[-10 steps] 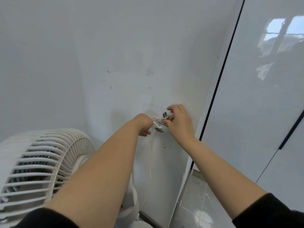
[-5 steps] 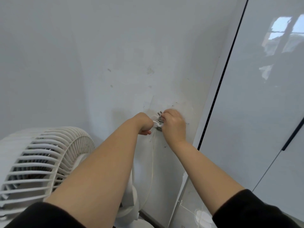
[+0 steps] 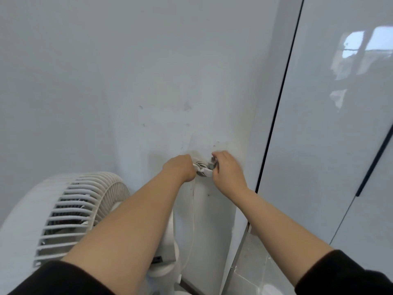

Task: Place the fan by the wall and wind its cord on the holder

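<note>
A white fan (image 3: 72, 211) with a ribbed grille stands on its base at the lower left, close to the white wall (image 3: 170, 71). Its thin white cord (image 3: 193, 220) runs up the wall to a small white holder (image 3: 203, 167), where several loops lie wound. My left hand (image 3: 180, 168) grips the holder's left side with curled fingers. My right hand (image 3: 226, 170) pinches the cord's plug end against the holder's right side; metal prongs show by its fingertips. Most of the holder is hidden between the two hands.
A glossy white cabinet door (image 3: 329, 124) with a dark seam stands right of the wall. A dark handle (image 3: 374, 165) sits on the far right. Grey tiled floor (image 3: 251, 273) shows below, between my arms.
My right hand has moved in from holding the plug out from the wall and now pinches it tight against the holder. The left hand has stayed on the holder.
</note>
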The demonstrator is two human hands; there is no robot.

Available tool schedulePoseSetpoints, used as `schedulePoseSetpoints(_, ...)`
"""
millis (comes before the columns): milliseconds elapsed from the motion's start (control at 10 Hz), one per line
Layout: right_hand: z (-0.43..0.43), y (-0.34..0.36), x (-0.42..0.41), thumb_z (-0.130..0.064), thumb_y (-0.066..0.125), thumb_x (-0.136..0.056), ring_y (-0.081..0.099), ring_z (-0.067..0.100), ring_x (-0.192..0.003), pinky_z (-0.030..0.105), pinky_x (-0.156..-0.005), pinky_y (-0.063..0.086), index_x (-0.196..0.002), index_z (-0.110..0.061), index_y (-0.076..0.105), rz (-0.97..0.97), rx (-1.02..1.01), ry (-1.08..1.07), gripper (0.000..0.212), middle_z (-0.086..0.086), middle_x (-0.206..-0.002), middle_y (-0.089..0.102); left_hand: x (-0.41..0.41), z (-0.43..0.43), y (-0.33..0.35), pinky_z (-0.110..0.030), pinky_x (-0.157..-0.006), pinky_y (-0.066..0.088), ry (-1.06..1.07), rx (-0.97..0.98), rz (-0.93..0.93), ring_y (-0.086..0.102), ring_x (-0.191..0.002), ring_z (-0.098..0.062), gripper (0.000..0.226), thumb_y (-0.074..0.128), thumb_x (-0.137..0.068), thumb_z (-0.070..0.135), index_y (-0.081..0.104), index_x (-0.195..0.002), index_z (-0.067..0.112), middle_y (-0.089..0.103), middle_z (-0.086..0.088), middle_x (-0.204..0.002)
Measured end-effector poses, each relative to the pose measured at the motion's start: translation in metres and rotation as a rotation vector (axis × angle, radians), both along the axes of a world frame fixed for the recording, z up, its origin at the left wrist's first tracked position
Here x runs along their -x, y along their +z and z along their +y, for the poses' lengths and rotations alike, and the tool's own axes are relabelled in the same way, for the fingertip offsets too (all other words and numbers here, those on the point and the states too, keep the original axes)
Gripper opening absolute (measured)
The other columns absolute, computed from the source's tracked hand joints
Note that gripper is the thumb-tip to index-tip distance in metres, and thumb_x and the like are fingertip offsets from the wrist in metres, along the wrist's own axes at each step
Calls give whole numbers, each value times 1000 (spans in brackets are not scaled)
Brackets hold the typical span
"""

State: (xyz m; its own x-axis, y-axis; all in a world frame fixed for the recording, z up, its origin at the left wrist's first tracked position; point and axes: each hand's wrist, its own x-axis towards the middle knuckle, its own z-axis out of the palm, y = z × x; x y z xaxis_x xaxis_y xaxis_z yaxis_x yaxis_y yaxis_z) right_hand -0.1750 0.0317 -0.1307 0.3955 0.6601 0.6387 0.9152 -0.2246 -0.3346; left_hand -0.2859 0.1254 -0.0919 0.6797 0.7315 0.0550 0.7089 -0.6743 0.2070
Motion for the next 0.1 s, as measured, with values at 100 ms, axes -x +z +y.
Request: schedulePoseSetpoints(100,-5,8,-1,3,45,-84,55,25,-104,29,-90,40,-122,0,55,30,-18,-19,39,12,-118,56,5,-2,2,-39,-94,39,11,-148,-53,35,-129,-30,56,43,-90,14,24,-143,14,35,-10,-143)
